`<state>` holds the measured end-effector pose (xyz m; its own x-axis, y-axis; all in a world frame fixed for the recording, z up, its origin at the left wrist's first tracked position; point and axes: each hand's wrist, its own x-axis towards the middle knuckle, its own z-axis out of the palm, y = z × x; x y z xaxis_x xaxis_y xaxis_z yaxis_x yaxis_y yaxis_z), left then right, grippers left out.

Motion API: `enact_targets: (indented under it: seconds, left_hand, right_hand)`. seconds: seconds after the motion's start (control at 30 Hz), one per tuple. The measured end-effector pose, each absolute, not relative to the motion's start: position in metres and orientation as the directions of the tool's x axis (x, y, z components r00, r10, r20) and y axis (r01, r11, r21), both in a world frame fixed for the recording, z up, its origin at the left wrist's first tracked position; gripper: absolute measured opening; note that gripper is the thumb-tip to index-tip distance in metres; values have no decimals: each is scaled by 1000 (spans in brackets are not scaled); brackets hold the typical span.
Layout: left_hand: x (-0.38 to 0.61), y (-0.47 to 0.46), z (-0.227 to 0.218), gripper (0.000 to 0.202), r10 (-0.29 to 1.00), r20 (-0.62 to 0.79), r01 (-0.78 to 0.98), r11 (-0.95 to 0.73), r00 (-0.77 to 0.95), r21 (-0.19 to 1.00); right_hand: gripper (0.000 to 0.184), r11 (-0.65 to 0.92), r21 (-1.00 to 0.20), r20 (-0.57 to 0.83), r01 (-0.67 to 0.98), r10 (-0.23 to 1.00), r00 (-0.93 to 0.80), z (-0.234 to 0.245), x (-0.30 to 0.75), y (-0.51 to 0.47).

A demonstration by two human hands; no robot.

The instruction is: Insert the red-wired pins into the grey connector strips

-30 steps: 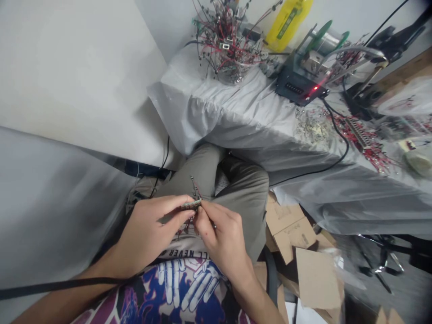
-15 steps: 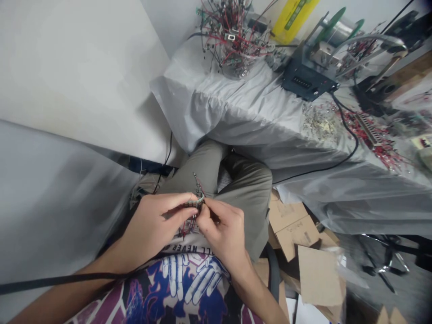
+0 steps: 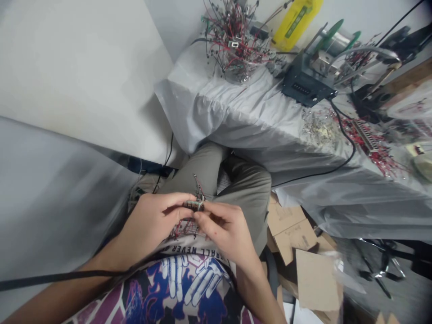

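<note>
Between my two hands, above my lap, is a small green circuit board strip (image 3: 193, 205) with thin wires on it. My left hand (image 3: 153, 220) pinches its left end between thumb and fingers. The thumb and fingertips of my right hand (image 3: 224, 225) close on its right end. Dark and red wires (image 3: 198, 184) stick up past the fingertips, and more red wires (image 3: 184, 228) hang below over my shirt. Much of the strip is hidden by my fingers.
A plastic-covered table (image 3: 216, 108) ahead carries a tangle of red and black wired parts (image 3: 234, 42), a dark box-shaped device (image 3: 305, 83), a solder spool (image 3: 337, 36) and a yellow bottle (image 3: 297, 22). Cardboard (image 3: 317, 279) lies at lower right. A white panel (image 3: 84, 76) stands left.
The strip has turned slightly between my hands, and the fingers of my right hand have shifted their pinch. More of the red wires below now shows. The view has moved a little.
</note>
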<state>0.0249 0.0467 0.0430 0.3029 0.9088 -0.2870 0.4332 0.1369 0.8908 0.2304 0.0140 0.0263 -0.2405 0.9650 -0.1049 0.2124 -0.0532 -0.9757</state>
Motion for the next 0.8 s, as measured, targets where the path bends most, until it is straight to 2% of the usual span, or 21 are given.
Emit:
enact_targets:
  seconds: [0.2,0.3,0.43,0.5,0.6,0.7,0.8]
  left_hand:
    - [25,47,49,18,876,-322,416,158,360,895]
    - [24,48,48,17,874,-319,398,163,366,903]
    - [19,50,34,17,908,-282,457,117,311,882]
    - [16,52,22,19,924,-236,509,55,299,859]
    - [8,58,8,23,925,-202,604,-37,322,796]
    - [1,63,2,24,917,-224,698,-77,330,712]
    - [-2,65,1,27,933,-250,734,-21,258,679]
  right_hand:
    - [35,-278,-961,-272,4,936,-224,15,232,13]
    - [35,-295,-955,-282,-30,934,-220,11,233,13]
    - [29,-287,-958,-281,10,930,-235,-1,233,18]
    - [31,-269,-958,-285,97,926,-246,-13,231,24]
    - [39,-198,-910,-292,364,929,-226,-30,229,30]
    - [35,-148,-757,-342,636,920,-193,-37,226,32]
    - [28,-116,-611,-362,783,921,-146,-32,223,31]
